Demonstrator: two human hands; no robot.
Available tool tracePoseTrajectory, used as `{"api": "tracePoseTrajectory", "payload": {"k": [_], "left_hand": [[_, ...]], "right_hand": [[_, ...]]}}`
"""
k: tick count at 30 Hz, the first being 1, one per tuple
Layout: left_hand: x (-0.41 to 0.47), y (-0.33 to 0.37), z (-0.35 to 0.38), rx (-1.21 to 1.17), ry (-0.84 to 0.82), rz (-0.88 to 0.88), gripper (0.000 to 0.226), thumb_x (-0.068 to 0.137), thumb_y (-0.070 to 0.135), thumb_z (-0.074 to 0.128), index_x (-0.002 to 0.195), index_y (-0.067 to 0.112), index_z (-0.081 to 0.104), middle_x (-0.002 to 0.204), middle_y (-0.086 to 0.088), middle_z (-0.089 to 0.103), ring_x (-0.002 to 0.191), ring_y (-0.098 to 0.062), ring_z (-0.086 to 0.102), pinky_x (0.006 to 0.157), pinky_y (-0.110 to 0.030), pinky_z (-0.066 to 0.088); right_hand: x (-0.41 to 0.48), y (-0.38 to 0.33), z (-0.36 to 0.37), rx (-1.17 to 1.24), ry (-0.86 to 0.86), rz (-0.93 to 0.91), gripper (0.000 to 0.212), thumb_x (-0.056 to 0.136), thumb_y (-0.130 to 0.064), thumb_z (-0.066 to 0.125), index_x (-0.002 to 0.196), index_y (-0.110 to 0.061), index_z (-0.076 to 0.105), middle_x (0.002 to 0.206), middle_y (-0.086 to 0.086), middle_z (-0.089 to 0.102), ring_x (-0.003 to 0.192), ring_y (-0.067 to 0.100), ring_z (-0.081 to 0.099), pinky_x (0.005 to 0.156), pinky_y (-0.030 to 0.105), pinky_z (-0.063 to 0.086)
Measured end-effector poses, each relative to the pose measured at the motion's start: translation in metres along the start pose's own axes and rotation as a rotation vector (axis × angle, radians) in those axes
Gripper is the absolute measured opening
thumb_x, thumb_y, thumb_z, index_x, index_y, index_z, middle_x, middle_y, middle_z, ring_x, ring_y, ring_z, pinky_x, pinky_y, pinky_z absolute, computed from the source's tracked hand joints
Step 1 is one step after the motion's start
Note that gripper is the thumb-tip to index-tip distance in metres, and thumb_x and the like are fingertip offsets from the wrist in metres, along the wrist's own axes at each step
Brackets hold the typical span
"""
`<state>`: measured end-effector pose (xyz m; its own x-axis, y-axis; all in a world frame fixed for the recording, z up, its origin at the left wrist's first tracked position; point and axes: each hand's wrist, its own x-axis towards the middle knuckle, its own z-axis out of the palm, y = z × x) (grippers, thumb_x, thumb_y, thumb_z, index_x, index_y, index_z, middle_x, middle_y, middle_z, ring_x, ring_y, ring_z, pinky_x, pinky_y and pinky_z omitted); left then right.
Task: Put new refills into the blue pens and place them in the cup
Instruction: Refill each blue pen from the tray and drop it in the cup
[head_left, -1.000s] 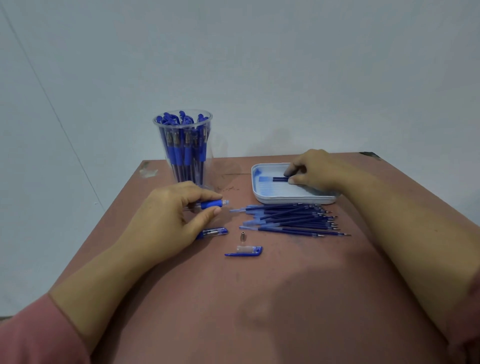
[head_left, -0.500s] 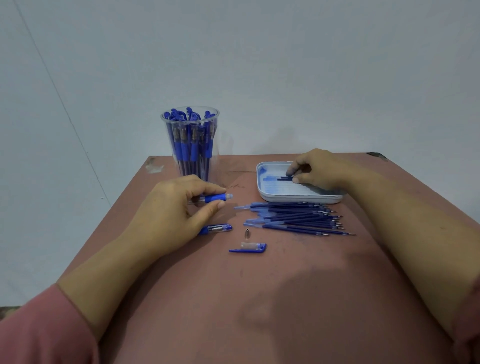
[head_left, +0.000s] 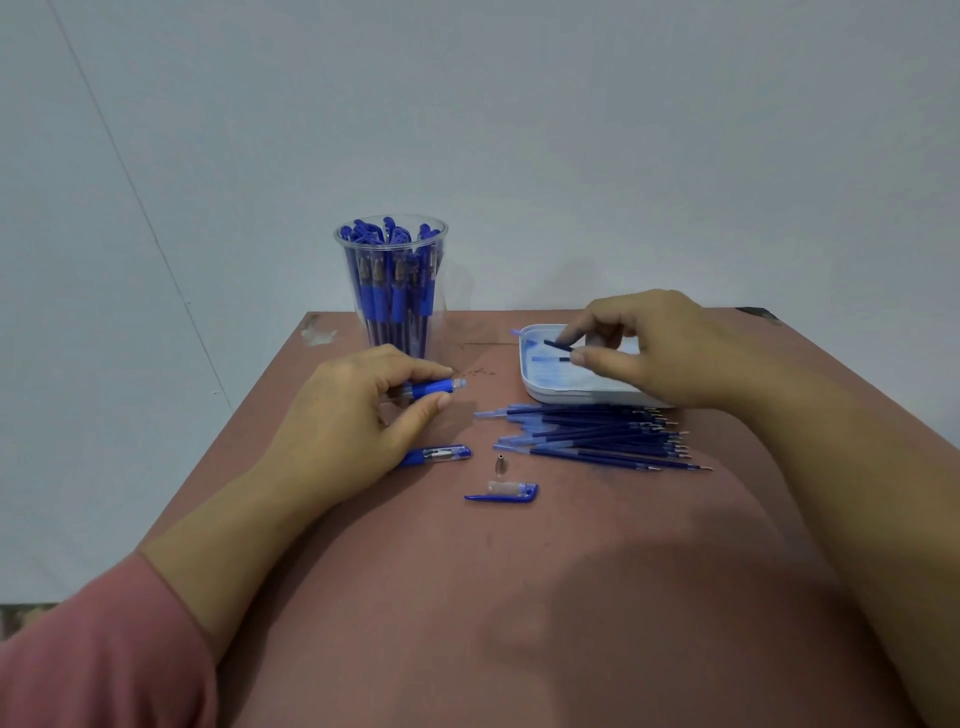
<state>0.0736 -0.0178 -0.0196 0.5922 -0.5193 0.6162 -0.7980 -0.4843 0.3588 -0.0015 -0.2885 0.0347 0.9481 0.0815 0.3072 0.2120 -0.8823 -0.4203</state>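
Observation:
My left hand (head_left: 358, 415) grips a blue pen barrel (head_left: 436, 388), its open end pointing right, just in front of the clear cup (head_left: 390, 283) full of blue pens. My right hand (head_left: 644, 348) is over the white tray (head_left: 550, 387) and pinches a dark blue refill (head_left: 557, 346) between thumb and fingers, lifted slightly off the tray. A pile of blue refills (head_left: 592, 436) lies in front of the tray. Loose pen parts sit near the middle: a blue end piece (head_left: 441, 455), a small metal tip (head_left: 500, 462) and a blue clip cap (head_left: 504, 491).
The reddish-brown table (head_left: 519, 597) ends at the left edge close to my left forearm and at the back edge behind the cup and tray. A pale wall rises behind. My pink sleeve (head_left: 93, 660) shows at the lower left.
My right hand has raised its fingers and lifted the refill off the tray floor. My left hand keeps hold of the barrel in about the same place.

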Motion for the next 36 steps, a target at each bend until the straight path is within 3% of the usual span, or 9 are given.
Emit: {"api": "tracePoseTrajectory", "payload": {"k": [3, 7, 11, 14, 16, 24, 36], "left_hand": [[0.0, 0.002, 0.0, 0.001, 0.024, -0.005, 0.022, 0.085, 0.031, 0.07, 0.107, 0.03, 0.072, 0.086, 0.021, 0.063, 0.083, 0.004, 0.058, 0.071, -0.005, 0.039], [0.0, 0.003, 0.0, -0.037, 0.04, -0.016, 0.02, 0.086, 0.028, 0.071, 0.105, 0.028, 0.073, 0.084, 0.021, 0.062, 0.081, 0.002, 0.058, 0.069, -0.004, 0.038], [0.001, 0.004, 0.0, -0.055, 0.051, -0.029, 0.018, 0.086, 0.028, 0.071, 0.103, 0.028, 0.073, 0.083, 0.021, 0.063, 0.079, 0.002, 0.057, 0.069, -0.005, 0.038], [0.001, 0.005, 0.0, -0.071, 0.058, -0.034, 0.017, 0.086, 0.029, 0.071, 0.103, 0.029, 0.073, 0.085, 0.019, 0.065, 0.079, -0.002, 0.058, 0.069, -0.005, 0.039], [0.001, 0.005, 0.001, -0.078, 0.052, -0.034, 0.018, 0.087, 0.03, 0.07, 0.104, 0.029, 0.073, 0.085, 0.017, 0.066, 0.079, -0.005, 0.058, 0.068, -0.006, 0.038], [0.001, 0.004, 0.002, -0.118, 0.063, -0.055, 0.017, 0.087, 0.028, 0.071, 0.103, 0.027, 0.074, 0.086, 0.016, 0.067, 0.076, -0.004, 0.058, 0.065, -0.006, 0.037], [0.002, 0.006, 0.003, -0.155, 0.07, -0.067, 0.016, 0.086, 0.027, 0.072, 0.102, 0.025, 0.075, 0.084, 0.018, 0.065, 0.074, -0.002, 0.057, 0.064, -0.005, 0.037]], "right_hand": [[-0.015, -0.021, -0.003, 0.129, -0.05, -0.053, 0.022, 0.087, -0.026, 0.067, 0.089, -0.047, 0.064, 0.074, -0.017, 0.061, 0.075, 0.002, 0.057, 0.071, 0.013, 0.042], [-0.014, -0.018, 0.002, 0.116, -0.075, -0.078, 0.022, 0.086, -0.027, 0.067, 0.088, -0.049, 0.066, 0.078, -0.012, 0.063, 0.076, 0.005, 0.057, 0.076, 0.021, 0.045], [-0.011, -0.013, 0.017, 0.139, -0.001, -0.076, 0.011, 0.082, -0.045, 0.065, 0.089, -0.053, 0.067, 0.082, -0.013, 0.064, 0.08, 0.008, 0.06, 0.081, 0.026, 0.049], [-0.009, -0.014, 0.026, 0.171, 0.022, -0.116, 0.026, 0.086, -0.028, 0.069, 0.088, -0.053, 0.064, 0.079, -0.008, 0.064, 0.077, 0.011, 0.06, 0.074, 0.009, 0.042], [-0.009, -0.017, 0.028, 0.174, 0.027, -0.129, 0.033, 0.086, -0.021, 0.07, 0.088, -0.053, 0.062, 0.077, -0.004, 0.065, 0.077, 0.01, 0.06, 0.073, 0.005, 0.04], [-0.01, -0.021, 0.031, 0.175, 0.025, -0.151, 0.026, 0.086, -0.02, 0.07, 0.09, -0.046, 0.066, 0.076, -0.001, 0.066, 0.078, 0.008, 0.059, 0.07, 0.003, 0.038], [-0.011, -0.022, 0.032, 0.166, -0.004, -0.159, 0.024, 0.088, -0.023, 0.067, 0.093, -0.047, 0.065, 0.085, -0.015, 0.062, 0.081, 0.004, 0.058, 0.072, 0.007, 0.042]]}}
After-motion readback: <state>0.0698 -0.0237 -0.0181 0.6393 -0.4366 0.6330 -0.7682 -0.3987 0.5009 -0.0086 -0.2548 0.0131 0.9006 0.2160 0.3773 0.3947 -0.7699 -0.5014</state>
